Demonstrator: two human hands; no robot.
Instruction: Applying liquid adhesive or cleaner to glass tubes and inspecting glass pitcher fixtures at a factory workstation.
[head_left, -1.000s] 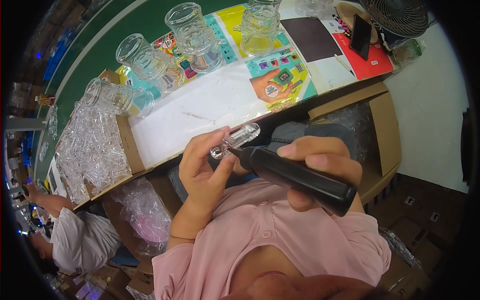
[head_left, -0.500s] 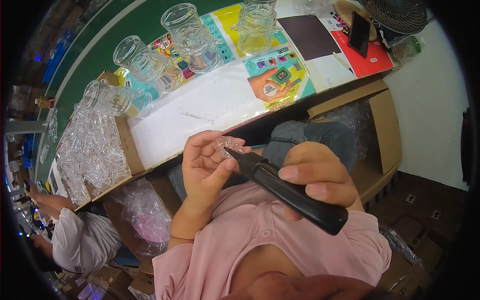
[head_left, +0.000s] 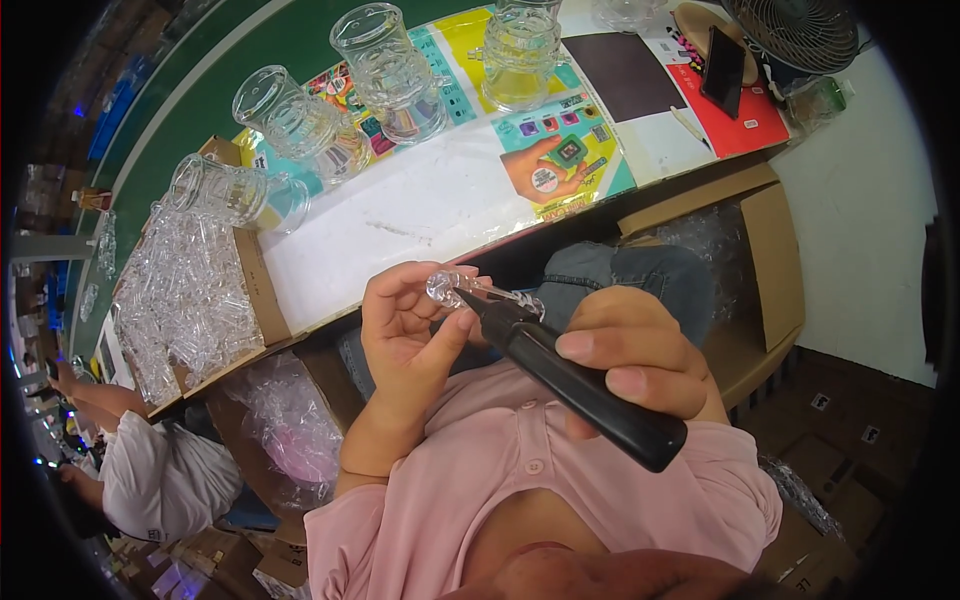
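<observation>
In front of my chest, my left hand (head_left: pixel 405 325) pinches a small clear plastic piece (head_left: pixel 443 288) between thumb and fingers. It has a rounded end and a longer part reaching right behind the nozzle. My right hand (head_left: pixel 645 345) is wrapped round a black squeeze bottle (head_left: pixel 590 395), tilted so its thin pointed nozzle meets or nearly meets the rounded end; I cannot tell whether they touch. Beyond my hands, several clear ribbed mugs stand on the table, among them a middle mug (head_left: pixel 390 75) and a left mug (head_left: pixel 225 190).
A cardboard box (head_left: pixel 262 290) heaped with clear plastic pieces (head_left: pixel 185 300) sits at the table's left. A phone (head_left: pixel 722 75), a red sheet (head_left: pixel 735 125) and a fan (head_left: pixel 795 35) are at far right. Open cartons flank my legs. Another person (head_left: pixel 165 475) works at lower left.
The clear piece has turned in my left hand, so its long part now shows to the right. The bottle has shifted very slightly left; both hands stay nearly in place.
</observation>
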